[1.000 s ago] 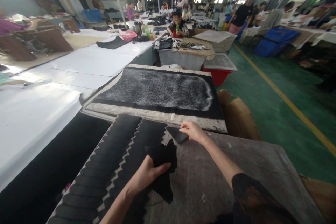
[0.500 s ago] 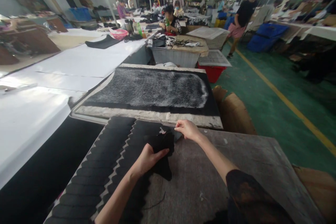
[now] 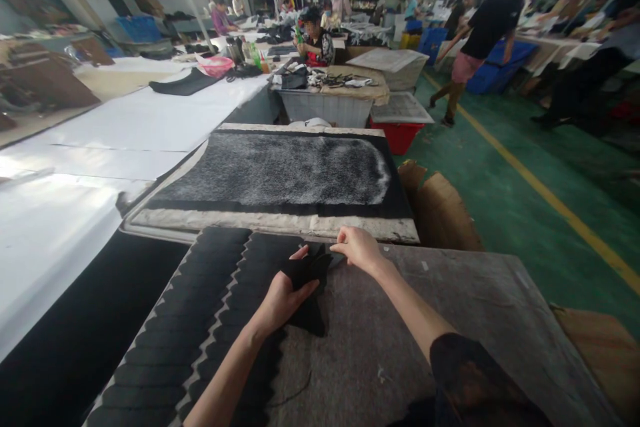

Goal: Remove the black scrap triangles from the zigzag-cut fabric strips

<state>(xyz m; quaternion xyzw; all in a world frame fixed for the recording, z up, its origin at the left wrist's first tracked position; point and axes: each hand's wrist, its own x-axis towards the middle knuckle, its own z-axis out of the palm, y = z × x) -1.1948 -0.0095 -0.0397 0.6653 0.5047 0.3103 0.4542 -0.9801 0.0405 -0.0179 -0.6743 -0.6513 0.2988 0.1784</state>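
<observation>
My left hand [image 3: 283, 297] grips a bunch of small black fabric pieces [image 3: 307, 280] just above a grey felt work surface [image 3: 400, 340]. My right hand [image 3: 357, 248] pinches the top edge of one black piece at the far end of that bunch. To the left of my hands lie overlapping rows of black cut pieces [image 3: 200, 320] with zigzag edges. Both hands are closed on the fabric.
Beyond my hands lies a board with a dusty black fuzzy panel [image 3: 295, 170]. Long white-covered tables [image 3: 100, 147] run on the left. Cardboard [image 3: 440, 207] leans at the right, by a green floor aisle [image 3: 525, 167] where a person [image 3: 480, 40] walks. Other workers sit at far tables.
My left hand has gathered the black pieces up and moved them forward toward my right hand, which has shifted slightly left. The person in the aisle has walked closer.
</observation>
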